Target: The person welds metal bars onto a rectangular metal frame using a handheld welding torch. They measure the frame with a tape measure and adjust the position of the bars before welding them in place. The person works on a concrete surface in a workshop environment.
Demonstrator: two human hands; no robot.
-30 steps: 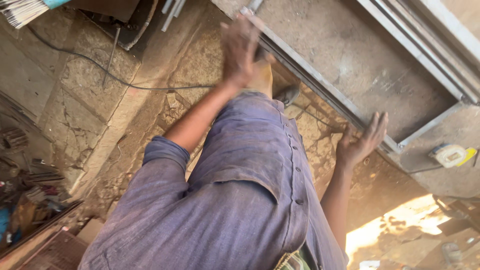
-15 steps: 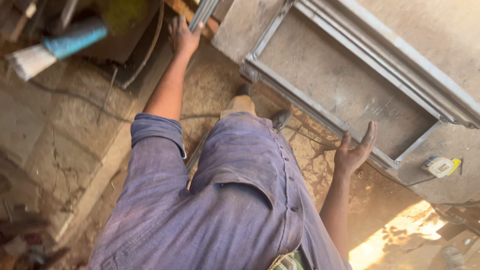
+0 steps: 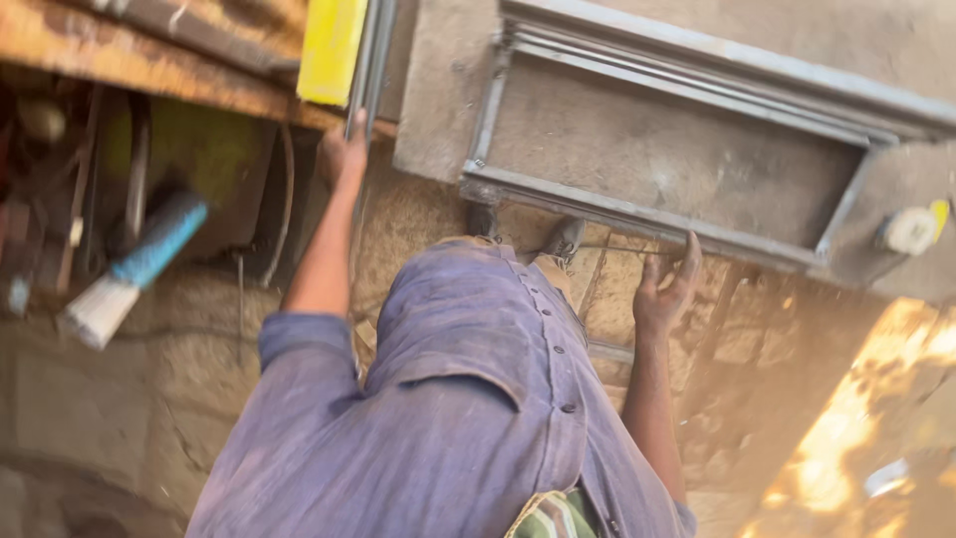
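Observation:
My left hand (image 3: 342, 154) reaches out from a blue sleeve and closes around the lower end of some thin grey metal bars (image 3: 366, 60), which run past a yellow block (image 3: 332, 45) on the rusty bench edge (image 3: 149, 65). My right hand (image 3: 665, 289) hangs open with fingers spread, just below the near rail of a rectangular grey metal frame (image 3: 637, 211) lying on a concrete slab. It holds nothing. My blue shirt fills the lower middle of the view, and one shoe (image 3: 564, 239) shows beside the frame.
A brush with a blue handle and pale bristles (image 3: 129, 274) lies among clutter under the bench at the left. A white and yellow tape measure (image 3: 911, 229) sits right of the frame. The floor is cracked stone, with bright sunlight at the lower right.
My left hand has moved away from the frame, over to the left, and now grips the metal bars by the bench. The right hand stays open near the frame rail.

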